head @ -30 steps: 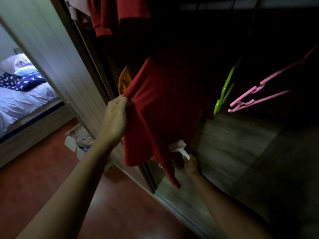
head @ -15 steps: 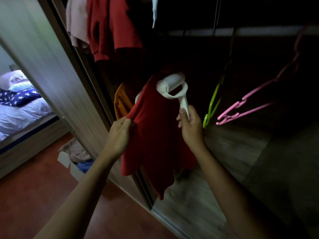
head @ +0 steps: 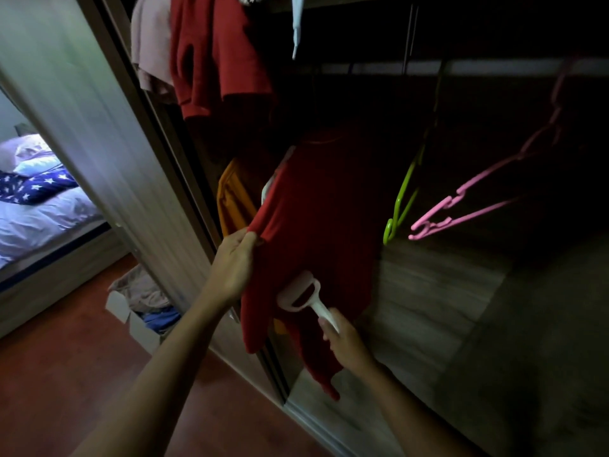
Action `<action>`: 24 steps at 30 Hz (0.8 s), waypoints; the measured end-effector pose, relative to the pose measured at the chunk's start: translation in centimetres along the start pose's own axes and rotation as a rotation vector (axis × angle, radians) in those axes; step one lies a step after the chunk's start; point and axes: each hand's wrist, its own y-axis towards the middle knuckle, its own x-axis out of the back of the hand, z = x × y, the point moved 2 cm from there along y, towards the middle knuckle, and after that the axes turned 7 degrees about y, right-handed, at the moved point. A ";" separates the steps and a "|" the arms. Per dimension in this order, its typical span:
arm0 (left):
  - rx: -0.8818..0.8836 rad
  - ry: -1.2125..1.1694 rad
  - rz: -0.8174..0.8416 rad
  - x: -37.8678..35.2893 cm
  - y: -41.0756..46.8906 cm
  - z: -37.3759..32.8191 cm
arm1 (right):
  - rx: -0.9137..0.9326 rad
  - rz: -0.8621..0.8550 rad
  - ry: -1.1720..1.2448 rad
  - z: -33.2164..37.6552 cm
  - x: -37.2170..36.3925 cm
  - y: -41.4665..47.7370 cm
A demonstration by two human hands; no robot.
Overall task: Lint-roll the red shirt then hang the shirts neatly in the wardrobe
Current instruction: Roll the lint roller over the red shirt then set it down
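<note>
A red shirt (head: 323, 225) hangs inside the dark wardrobe, its upper part lost in shadow. My left hand (head: 234, 262) pinches the shirt's left sleeve edge and holds the cloth out. My right hand (head: 346, 344) grips the handle of a white lint roller (head: 301, 293), whose roll lies against the lower front of the shirt. A second red garment (head: 217, 54) hangs higher up at the left, next to a pale pink one (head: 150, 44). An orange garment (head: 232, 199) shows behind the red shirt.
A green hanger (head: 400, 199) and a pink hanger (head: 461, 206) hang empty at the right. The wardrobe's sliding door (head: 99, 127) stands at the left. A cardboard box of clothes (head: 138, 308) sits on the red-brown floor. A bed (head: 36, 206) lies beyond.
My right hand has brought the lint roller from the top of the shirt down to its lower front. My left hand keeps its hold on the sleeve.
</note>
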 end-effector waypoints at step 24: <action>-0.003 -0.069 0.013 0.0 0.3 0.0 | 0.017 -0.114 0.124 2.0 1.6 4.9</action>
